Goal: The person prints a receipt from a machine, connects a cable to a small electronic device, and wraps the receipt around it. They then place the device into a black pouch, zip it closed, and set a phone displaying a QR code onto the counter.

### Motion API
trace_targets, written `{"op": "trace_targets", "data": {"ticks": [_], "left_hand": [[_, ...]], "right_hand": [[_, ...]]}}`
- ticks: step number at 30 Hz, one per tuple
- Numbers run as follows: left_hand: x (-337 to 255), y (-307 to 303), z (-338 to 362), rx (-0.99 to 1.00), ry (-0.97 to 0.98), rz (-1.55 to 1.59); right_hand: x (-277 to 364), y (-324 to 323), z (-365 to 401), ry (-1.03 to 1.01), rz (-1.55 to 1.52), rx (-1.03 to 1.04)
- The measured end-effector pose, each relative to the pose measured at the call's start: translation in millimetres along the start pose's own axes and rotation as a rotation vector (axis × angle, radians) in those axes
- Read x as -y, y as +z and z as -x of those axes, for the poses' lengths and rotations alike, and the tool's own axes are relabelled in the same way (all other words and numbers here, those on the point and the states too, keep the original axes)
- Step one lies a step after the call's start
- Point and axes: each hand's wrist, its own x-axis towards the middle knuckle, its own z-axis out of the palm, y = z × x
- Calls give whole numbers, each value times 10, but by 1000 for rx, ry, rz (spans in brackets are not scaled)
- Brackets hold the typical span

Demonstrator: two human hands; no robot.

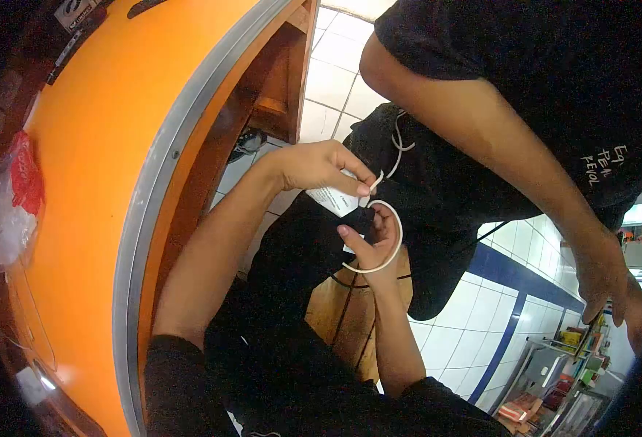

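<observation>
Table [95, 182] L, plastic bag [26, 175] on it; mid, cord [399, 244] from L hand [328, 167] across R hand [379, 251]; other person [495, 124] R; rack [539, 368] btm R.

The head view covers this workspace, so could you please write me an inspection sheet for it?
Surface: orange tabletop with a grey edge.
Job's things: white cord, curved into a loop; printed white label against black fabric.
Clutter: clear plastic bag with a red part, on the tabletop.
Hands: left hand pinches the white cord; right hand is curled beside the loop, its grip unclear.
Cables: a thin strand on the tabletop; cannot tell whether it is a cable.
Surroundings: another person's arm; white tiles with a blue stripe.
</observation>
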Motion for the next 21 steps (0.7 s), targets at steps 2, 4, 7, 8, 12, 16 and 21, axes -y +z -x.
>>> {"op": "trace_targets", "data": {"ticks": [2, 4, 7, 8, 12, 16, 21], "left_hand": [[76, 9, 14, -46, 28, 86], [118, -12, 14, -33, 34, 120], [133, 2, 24, -51, 12, 156], [134, 17, 29, -79, -20, 164], [136, 16, 32, -70, -8, 203], [37, 22, 80, -86, 56, 42], [41, 131, 126, -170, 158, 43]], "right_hand": [[-29, 34, -10, -4, -37, -14], [-34, 64, -15, -2, -57, -21], [-33, 92, -39, 17, -80, -53], [-65, 85, -46, -20, -7, -69], [-167, 86, -61, -55, 4, -102], [-14, 115, -45, -41, -12, -101], [206, 146, -26, 36, -88, -111]]}}
